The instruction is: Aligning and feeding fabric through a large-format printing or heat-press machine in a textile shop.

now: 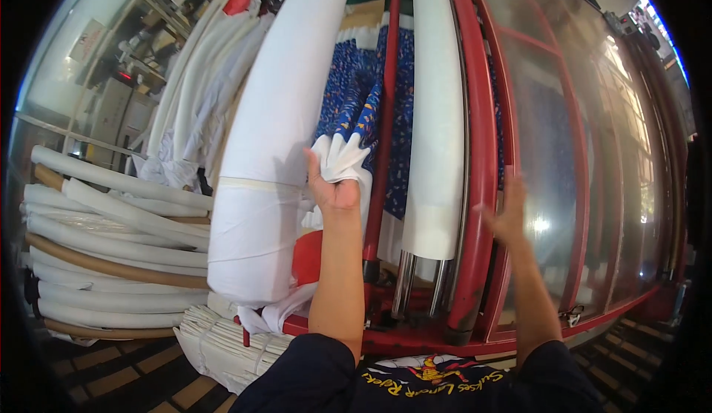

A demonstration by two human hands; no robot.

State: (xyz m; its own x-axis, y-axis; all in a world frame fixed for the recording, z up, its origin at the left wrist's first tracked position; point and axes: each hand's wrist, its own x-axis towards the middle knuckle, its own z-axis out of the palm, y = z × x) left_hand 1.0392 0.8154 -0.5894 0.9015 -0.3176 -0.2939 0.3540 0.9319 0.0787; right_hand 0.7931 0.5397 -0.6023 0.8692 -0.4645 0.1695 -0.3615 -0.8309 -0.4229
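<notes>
The fingers of the left hand [334, 190] are partly hidden; they grasp the white edge of the blue printed fabric [356, 120], toward twelve o'clock from the centre. A red bar [384, 116] covers part of it. Its pattern is multicoloured, its edge bunched in folds. The right hand [510, 216], at three o'clock, is blurred, seemingly released, fingers spread; whether it touches the red post [482, 131], I cannot tell.

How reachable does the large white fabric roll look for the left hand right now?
Probably yes: the large white fabric roll is just left of the left hand with nothing visible between, though its grip seems busy with bunched white cloth.
</notes>
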